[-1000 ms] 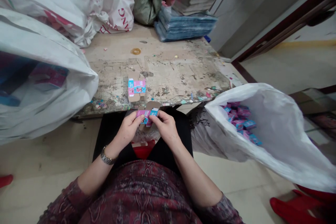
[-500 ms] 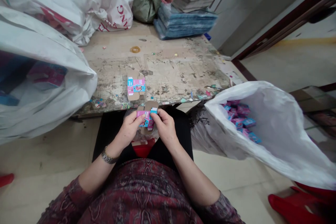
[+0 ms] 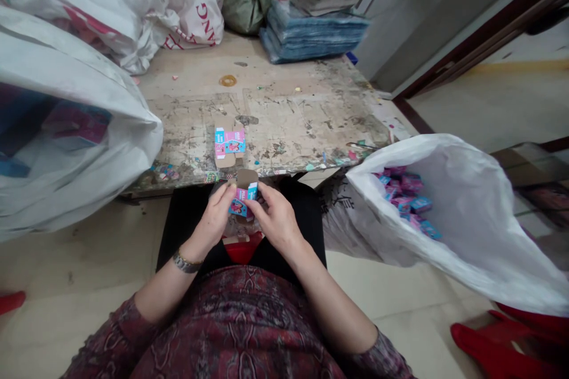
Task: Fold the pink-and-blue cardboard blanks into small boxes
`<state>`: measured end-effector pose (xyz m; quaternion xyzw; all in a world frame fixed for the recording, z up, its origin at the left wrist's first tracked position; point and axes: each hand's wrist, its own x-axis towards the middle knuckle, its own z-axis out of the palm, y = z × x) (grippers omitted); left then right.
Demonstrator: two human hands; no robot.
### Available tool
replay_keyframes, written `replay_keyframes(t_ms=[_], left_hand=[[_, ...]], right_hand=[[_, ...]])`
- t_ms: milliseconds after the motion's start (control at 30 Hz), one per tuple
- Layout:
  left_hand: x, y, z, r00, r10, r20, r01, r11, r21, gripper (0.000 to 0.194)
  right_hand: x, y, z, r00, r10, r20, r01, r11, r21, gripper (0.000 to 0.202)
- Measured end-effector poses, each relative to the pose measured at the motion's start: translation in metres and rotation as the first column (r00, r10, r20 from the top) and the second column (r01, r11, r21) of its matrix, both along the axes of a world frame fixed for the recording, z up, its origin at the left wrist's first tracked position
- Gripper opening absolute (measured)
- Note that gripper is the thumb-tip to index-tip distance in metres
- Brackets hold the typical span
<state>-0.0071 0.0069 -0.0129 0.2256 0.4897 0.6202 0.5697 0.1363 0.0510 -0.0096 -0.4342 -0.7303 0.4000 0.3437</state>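
Observation:
A small pink and blue carton [image 3: 240,202] is held between my two hands above my lap, just off the table's front edge. Its brown top flap stands up at the far side. My left hand [image 3: 216,211] pinches the carton's left side, thumb on the near face. My right hand [image 3: 276,216] grips its right side, with the thumb on the front and the fingers behind. On the table, just beyond, lies a flattened pink and blue carton [image 3: 230,143] with brown flaps spread.
An open white sack [image 3: 471,207] with several small cartons [image 3: 406,189] stands at right. Another white sack [image 3: 84,183] bulges at left. The stained table [image 3: 284,112] bears a yellow ring [image 3: 228,80] and a blue stack [image 3: 311,35].
The carton in my hands has turned and looks less flat, with its right side folded up. My right hand has shifted slightly left, and its fingers have moved behind the carton.

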Motion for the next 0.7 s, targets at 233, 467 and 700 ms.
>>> replay_keyframes(t_ms=[233, 467, 700], left_hand=[[0.002, 0.002, 0.007, 0.967, -0.106, 0.233, 0.099, 0.994, 0.039, 0.054], [-0.007, 0.003, 0.008, 0.923, -0.184, 0.337, 0.218, 0.974, -0.065, 0.045], [-0.012, 0.000, 0.015, 0.911, -0.267, 0.313, 0.326, 0.933, -0.153, 0.041]], right_hand=[[-0.002, 0.001, -0.003, 0.991, -0.023, -0.135, 0.016, 0.998, -0.054, 0.029], [0.007, 0.003, -0.012, 0.990, 0.094, -0.101, -0.093, 0.996, 0.016, 0.047], [0.019, 0.009, -0.008, 0.971, 0.235, -0.050, -0.231, 0.970, 0.079, 0.049]])
